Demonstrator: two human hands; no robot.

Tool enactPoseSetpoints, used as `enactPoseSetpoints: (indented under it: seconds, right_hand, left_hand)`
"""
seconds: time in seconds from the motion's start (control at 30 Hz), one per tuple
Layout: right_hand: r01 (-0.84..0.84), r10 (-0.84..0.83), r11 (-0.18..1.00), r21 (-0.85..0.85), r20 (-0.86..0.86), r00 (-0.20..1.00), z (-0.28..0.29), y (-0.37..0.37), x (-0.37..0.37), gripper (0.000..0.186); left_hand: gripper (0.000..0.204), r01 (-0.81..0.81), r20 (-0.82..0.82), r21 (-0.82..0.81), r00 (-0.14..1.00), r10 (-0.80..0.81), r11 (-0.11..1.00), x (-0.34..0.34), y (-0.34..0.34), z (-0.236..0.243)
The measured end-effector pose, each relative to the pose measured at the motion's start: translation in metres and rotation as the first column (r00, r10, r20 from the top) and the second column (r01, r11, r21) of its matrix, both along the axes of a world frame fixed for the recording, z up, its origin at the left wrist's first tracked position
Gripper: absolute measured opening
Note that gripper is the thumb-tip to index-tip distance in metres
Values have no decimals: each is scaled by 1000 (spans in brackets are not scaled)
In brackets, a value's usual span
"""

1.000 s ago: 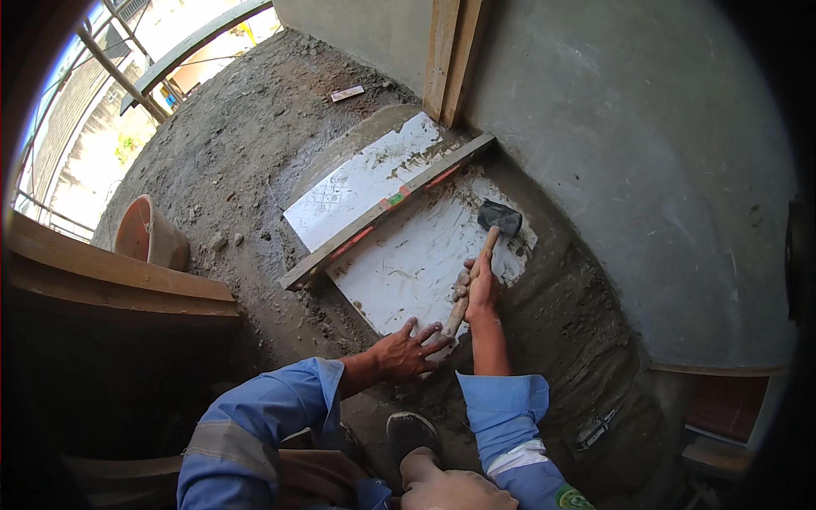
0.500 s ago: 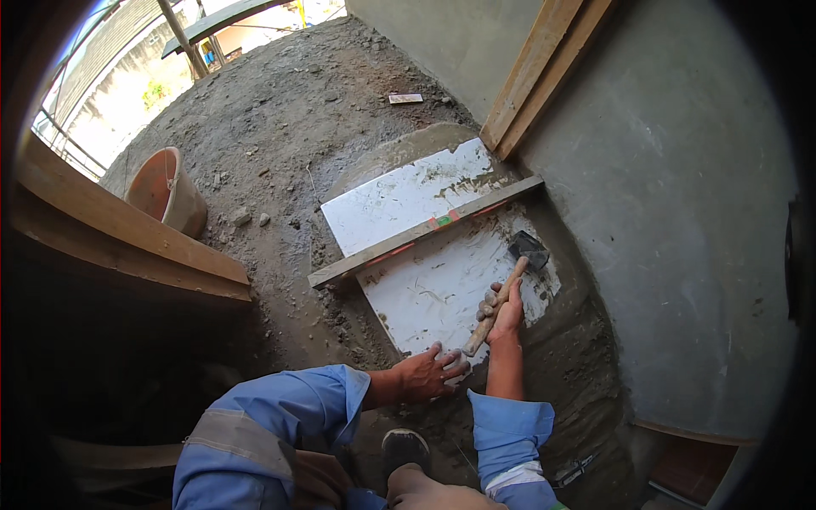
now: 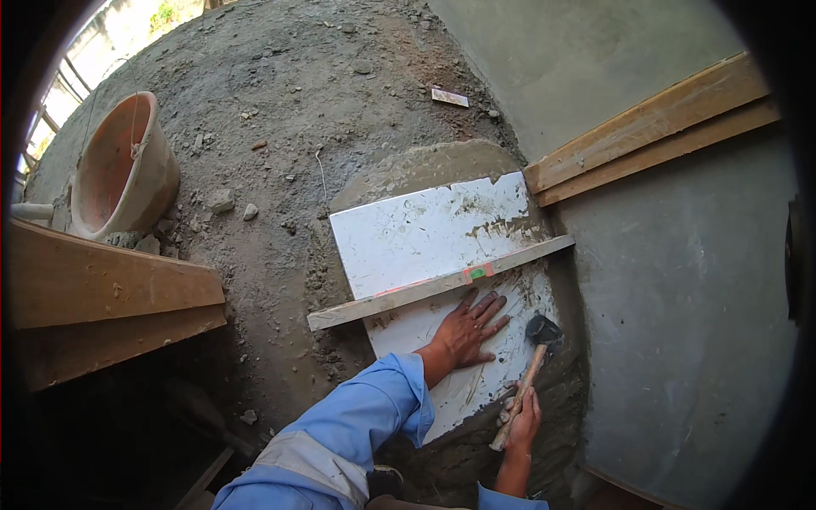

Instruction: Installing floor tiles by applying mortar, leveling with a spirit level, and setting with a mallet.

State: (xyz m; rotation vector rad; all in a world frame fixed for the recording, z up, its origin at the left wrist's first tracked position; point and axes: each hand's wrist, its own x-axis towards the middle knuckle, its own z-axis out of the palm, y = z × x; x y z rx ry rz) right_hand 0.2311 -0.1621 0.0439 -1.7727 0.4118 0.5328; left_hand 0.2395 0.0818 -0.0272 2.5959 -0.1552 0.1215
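My left hand [image 3: 466, 333] lies spread with fingers apart on the mud-streaked white tile [image 3: 399, 331], its fingertips near a long spirit level [image 3: 425, 289]. The level lies across this tile beside a second white tile [image 3: 391, 234] set on wet mortar [image 3: 416, 161]. My right hand [image 3: 521, 415] is closed on the wooden handle of a black rubber mallet [image 3: 541, 330], whose head is at the lower tile's right side. My left forearm in a blue sleeve hides part of the tile and floor.
An orange mortar-stained bucket [image 3: 115, 170] stands at left on the rough floor [image 3: 255, 102], above a wooden frame [image 3: 119, 289]. At right are a grey wall [image 3: 680, 314] and another wooden door frame [image 3: 646, 119]. A small tile piece [image 3: 450, 98] lies farther back.
My left hand has moved up onto the middle of the lower tile. My right hand and mallet have moved down and somewhat right. The view has shifted, bringing the bucket and both frames closer.
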Motion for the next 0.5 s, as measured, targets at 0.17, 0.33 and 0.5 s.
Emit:
enactPoseSetpoints:
  seconds: [0.17, 0.33, 0.5]
  right_hand:
    - [268, -274, 962, 59, 223, 936, -10, 8, -2, 48]
    - [92, -75, 980, -175, 101, 992, -30, 28, 24, 50]
    - [267, -258, 963, -32, 172, 951, -16, 48, 17, 50]
  left_hand:
    - [79, -1, -4, -29, 1000, 1, 1000, 7, -1, -1]
    - [78, -46, -32, -12, 998, 45, 999, 12, -3, -5]
    - [78, -82, -40, -23, 996, 81, 996, 12, -2, -7]
